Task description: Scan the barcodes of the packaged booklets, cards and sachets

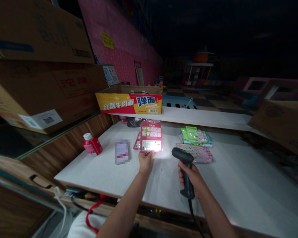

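Pink packet (151, 134) (white label (151, 145)), black scanner (188, 183)

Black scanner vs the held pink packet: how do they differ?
The scanner is black; the packet is mostly pink. The scanner is chunky and pistol-shaped; the packet is flat and roughly rectangular. The scanner trails a cable; the packet shows none. Both are held.

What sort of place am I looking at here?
Probably a shop or checkout counter, judging by the handheld scanner, the pink package and the stacked cardboard boxes.
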### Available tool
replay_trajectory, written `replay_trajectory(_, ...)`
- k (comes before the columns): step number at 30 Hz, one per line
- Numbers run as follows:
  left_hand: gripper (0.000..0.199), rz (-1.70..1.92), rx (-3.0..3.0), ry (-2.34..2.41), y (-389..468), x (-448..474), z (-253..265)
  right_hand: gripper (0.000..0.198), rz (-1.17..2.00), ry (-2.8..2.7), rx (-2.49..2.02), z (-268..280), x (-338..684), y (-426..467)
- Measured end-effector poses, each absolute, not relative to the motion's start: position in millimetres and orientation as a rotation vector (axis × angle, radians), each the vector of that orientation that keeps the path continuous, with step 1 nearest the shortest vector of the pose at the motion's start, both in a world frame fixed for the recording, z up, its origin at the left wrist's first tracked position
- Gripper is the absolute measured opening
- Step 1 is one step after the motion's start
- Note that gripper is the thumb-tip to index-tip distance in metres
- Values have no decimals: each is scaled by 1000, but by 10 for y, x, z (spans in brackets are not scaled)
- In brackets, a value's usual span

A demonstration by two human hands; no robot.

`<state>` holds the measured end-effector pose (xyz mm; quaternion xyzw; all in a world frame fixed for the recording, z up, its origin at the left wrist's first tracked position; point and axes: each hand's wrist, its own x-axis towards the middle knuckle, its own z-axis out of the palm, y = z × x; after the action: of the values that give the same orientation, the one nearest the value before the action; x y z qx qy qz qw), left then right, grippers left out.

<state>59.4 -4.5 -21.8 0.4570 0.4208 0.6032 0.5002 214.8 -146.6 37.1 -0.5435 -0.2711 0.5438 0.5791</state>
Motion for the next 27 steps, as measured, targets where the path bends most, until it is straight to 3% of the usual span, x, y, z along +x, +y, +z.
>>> replay_trajectory(7, 64, 1513, 900, 764, -44, 577, -253, 49, 1287, -646, -1246, 378, 2139, -1449)
replay_trajectory(18, 57, 1685, 825, 776, 106, 566, -388, 47, 1255, -549, -1269, 245, 2515, -1654)
replay_trajectory(27, 49, 1663, 931, 1118, -71, 594, -233, 44, 1259, -343, -1121, -26, 3041, -1920)
